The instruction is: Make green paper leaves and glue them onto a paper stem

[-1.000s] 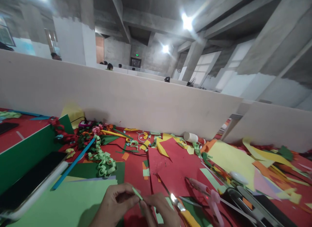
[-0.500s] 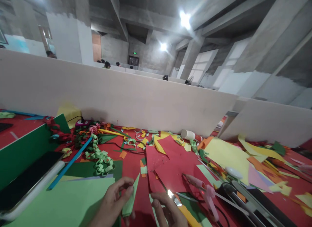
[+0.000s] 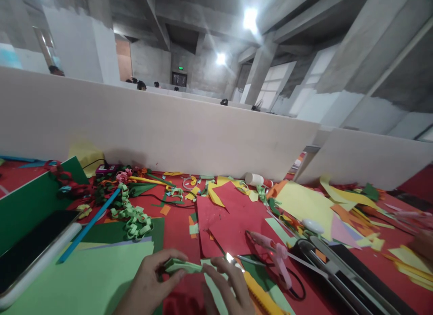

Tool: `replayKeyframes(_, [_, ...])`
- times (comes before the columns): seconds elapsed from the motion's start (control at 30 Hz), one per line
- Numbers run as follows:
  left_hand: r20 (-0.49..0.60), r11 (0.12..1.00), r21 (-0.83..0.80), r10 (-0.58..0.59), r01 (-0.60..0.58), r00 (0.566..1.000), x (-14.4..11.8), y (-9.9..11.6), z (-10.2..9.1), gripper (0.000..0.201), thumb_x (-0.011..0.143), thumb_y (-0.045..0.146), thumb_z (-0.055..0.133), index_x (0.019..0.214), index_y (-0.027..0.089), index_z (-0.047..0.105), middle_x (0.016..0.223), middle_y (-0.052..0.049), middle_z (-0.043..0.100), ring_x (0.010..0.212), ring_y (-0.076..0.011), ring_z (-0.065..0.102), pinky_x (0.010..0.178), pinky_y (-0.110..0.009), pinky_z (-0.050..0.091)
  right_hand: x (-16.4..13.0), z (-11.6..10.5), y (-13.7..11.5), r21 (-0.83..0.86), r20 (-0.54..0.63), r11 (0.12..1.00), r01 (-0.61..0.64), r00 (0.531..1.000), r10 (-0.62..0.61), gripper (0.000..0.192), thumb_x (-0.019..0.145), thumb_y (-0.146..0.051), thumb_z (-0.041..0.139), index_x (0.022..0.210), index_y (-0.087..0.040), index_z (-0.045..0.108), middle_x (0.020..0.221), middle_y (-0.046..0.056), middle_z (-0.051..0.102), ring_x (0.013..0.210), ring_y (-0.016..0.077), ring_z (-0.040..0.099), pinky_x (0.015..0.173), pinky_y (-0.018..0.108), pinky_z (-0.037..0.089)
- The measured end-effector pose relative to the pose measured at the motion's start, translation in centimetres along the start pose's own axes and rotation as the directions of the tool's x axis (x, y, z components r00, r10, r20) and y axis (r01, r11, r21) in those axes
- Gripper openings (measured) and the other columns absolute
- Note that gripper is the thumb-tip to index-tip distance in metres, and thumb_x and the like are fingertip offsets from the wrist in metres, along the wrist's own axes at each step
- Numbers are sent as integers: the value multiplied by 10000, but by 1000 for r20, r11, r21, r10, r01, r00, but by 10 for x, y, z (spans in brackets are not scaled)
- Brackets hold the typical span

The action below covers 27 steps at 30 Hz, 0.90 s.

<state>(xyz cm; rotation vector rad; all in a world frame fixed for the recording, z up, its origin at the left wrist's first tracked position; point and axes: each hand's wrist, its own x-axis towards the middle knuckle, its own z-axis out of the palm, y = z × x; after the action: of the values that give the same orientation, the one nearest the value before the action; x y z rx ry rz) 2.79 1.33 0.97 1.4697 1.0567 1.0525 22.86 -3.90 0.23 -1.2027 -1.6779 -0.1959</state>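
At the bottom edge my left hand (image 3: 149,283) pinches one end of a folded light green paper strip (image 3: 182,266), which lies about level. My right hand (image 3: 226,288) holds the strip's other end between fingertips. Both hands hover low over the red tabletop (image 3: 177,229), above a large light green sheet (image 3: 84,279). A yellow utility knife (image 3: 253,290) with a bare blade lies just right of my right hand.
A pink glue gun (image 3: 274,252) and black scissors (image 3: 321,261) lie to the right. Red, yellow and orange paper scraps cover the table, with a green paper chain (image 3: 131,218), a blue stick (image 3: 89,224) and a phone (image 3: 30,256) at left. A white partition (image 3: 169,134) bounds the back.
The green strip, held upright by my left hand half a second ago, now lies level with both hands on it. The camera has drifted right.
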Motion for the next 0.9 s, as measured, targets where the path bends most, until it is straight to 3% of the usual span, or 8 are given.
replayKeyframes(0.07, [24,998,7,63,-64,998,-1,4,1,160,799,190,737,928,231,823,930,-59,812,863,-240,754,771,-248,577,6,4,-2,-89,50,983,159,987,-155,332,940,-129,595,1196,-289,732,1043,90,763,928,260,719,799,386,555])
replayKeyframes(0.13, [49,996,10,92,-92,995,-3,4,2,189,811,176,726,951,244,833,973,-64,817,917,-246,758,810,-251,581,12,8,-4,-122,99,963,239,969,-228,322,927,-111,604,1182,-262,730,989,78,766,885,250,710,791,390,533])
replayKeyframes(0.2, [49,999,-10,43,-42,998,-4,-1,2,208,815,196,739,991,249,837,995,-67,827,928,-250,767,822,-257,592,16,13,-5,-113,94,958,263,963,-254,278,929,-95,585,1109,-245,735,925,63,761,839,228,694,783,375,513])
replayKeyframes(0.37, [66,988,-122,-91,99,994,-7,-13,4,295,763,216,800,1056,228,831,1037,-75,838,954,-271,778,842,-283,610,23,19,-6,-96,-116,953,286,948,-296,253,1007,-145,523,891,-230,730,776,24,740,734,185,645,752,347,450])
replayKeyframes(0.5, [17,975,-194,-107,108,994,-7,-13,7,313,721,177,805,1029,230,822,1043,-67,837,961,-266,781,783,-254,614,30,9,-9,-184,0,911,369,927,-376,242,1016,-142,535,909,-226,736,789,1,777,742,182,677,818,359,432])
replayKeyframes(0.6, [8,980,-174,-101,101,995,-7,-13,6,308,714,148,789,1007,238,815,1048,-58,837,1009,-269,779,818,-248,616,29,6,-10,-156,24,921,358,933,-359,214,1002,-133,556,914,-219,731,788,-3,772,725,173,671,798,339,429])
replayKeyframes(0.73, [40,994,-92,-50,53,998,-8,-17,3,274,747,158,763,996,256,825,999,-32,844,960,-251,796,818,-224,622,20,16,-7,-60,-65,968,244,967,-248,232,1028,-192,548,870,-227,715,748,-3,730,671,165,614,722,318,395])
replayKeyframes(0.9, [30,1000,-21,-5,5,1000,-10,-27,4,316,743,150,742,1023,259,841,1004,-32,849,928,-253,808,826,-232,632,12,25,-5,-70,-90,974,215,971,-221,346,1080,-201,439,833,-220,681,741,-8,734,673,165,593,777,342,356])
